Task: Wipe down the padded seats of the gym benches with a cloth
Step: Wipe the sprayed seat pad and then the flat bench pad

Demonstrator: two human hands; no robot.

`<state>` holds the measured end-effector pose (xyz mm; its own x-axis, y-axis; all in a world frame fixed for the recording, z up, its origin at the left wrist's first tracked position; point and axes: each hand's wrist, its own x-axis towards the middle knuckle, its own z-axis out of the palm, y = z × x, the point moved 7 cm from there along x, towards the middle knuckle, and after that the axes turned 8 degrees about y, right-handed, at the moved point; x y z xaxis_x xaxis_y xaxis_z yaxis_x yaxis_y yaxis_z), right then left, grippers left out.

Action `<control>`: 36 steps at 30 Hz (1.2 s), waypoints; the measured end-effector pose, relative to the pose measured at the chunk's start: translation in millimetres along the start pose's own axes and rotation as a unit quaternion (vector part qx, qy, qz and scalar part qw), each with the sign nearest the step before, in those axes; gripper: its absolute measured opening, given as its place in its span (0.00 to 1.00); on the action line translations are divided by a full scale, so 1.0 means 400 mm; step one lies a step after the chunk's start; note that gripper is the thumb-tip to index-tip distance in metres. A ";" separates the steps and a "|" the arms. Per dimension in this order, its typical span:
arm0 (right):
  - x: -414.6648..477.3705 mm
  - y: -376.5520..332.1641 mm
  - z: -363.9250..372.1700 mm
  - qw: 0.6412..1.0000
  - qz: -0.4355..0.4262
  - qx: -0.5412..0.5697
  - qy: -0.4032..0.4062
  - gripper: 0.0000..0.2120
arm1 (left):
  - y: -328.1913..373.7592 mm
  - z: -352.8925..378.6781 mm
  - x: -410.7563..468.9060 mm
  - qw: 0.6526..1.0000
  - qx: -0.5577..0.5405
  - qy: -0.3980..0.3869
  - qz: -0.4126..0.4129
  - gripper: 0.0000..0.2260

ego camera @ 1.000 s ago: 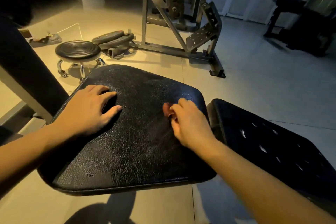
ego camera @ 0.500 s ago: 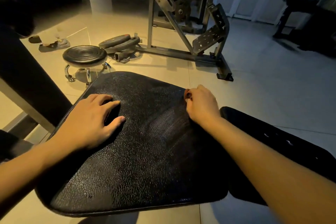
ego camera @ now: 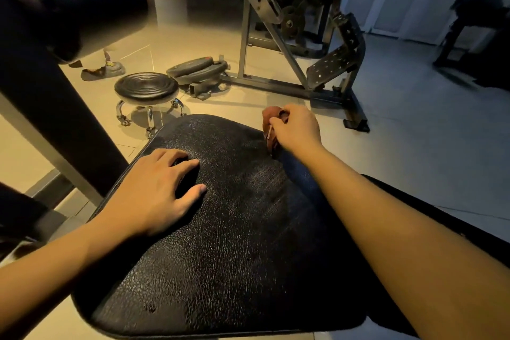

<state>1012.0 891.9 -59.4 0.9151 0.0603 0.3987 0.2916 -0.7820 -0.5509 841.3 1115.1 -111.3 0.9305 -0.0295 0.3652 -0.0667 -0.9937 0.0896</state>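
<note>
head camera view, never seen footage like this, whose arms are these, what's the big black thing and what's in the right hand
There is no machine here. The camera is worn on a person's head and looks forward and down, so the two bare arms reaching in are that person's own. The big black surface is the padded seat of a gym bench, with a shiny, cracked covering. The left hand rests flat on it, fingers spread, holding nothing. The right hand, at the seat's far right edge, grips a bunched brownish cloth for wiping. Beyond the seat, on the tiled floor, are a small round stool on wheels, some stacked weight plates and a metal-framed exercise machine.
</note>
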 end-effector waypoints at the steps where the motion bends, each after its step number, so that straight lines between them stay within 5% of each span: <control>1: 0.001 -0.019 0.020 1.000 -0.001 0.003 -0.017 0.09 | 0.000 -0.001 0.000 1.000 -0.002 -0.001 -0.001 0.32; 8: 0.007 -0.058 0.058 0.966 -0.033 -0.185 -0.179 0.14 | -0.003 0.002 -0.002 1.000 0.000 -0.010 -0.004 0.33; 14: -0.017 -0.096 0.070 0.969 -0.072 -0.199 -0.129 0.12 | -0.001 0.001 -0.002 1.000 0.001 -0.013 -0.003 0.32; 19: -0.054 -0.100 0.092 0.975 -0.117 -0.104 -0.155 0.12 | 0.002 -0.001 -0.004 1.000 -0.007 -0.009 -0.005 0.33; 23: 0.001 0.035 0.028 0.971 -0.031 -0.222 -0.080 0.10 | 0.002 0.000 -0.005 1.000 -0.007 -0.012 -0.007 0.33; 25: -0.005 0.037 0.030 0.980 -0.016 -0.187 -0.063 0.11 | 0.001 -0.002 -0.006 1.000 -0.008 -0.009 -0.008 0.33; 29: -0.069 -0.077 0.106 0.987 -0.101 -0.063 -0.110 0.15 | 0.003 -0.003 -0.006 1.000 -0.007 -0.010 -0.010 0.34; 32: -0.085 -0.090 0.114 0.982 -0.117 -0.086 -0.117 0.27 | 0.001 -0.001 -0.002 1.000 -0.007 -0.014 -0.009 0.34; 36: -0.081 -0.064 0.111 0.976 -0.124 -0.126 -0.124 0.21 | -0.001 0.002 -0.005 1.000 -0.007 -0.011 -0.008 0.34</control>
<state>987.1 937.7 -90.7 0.8732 0.3911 0.2908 0.4639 -0.8500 -0.2497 839.7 1115.5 -112.7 0.9393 -0.0163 0.3428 -0.0566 -0.9925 0.1081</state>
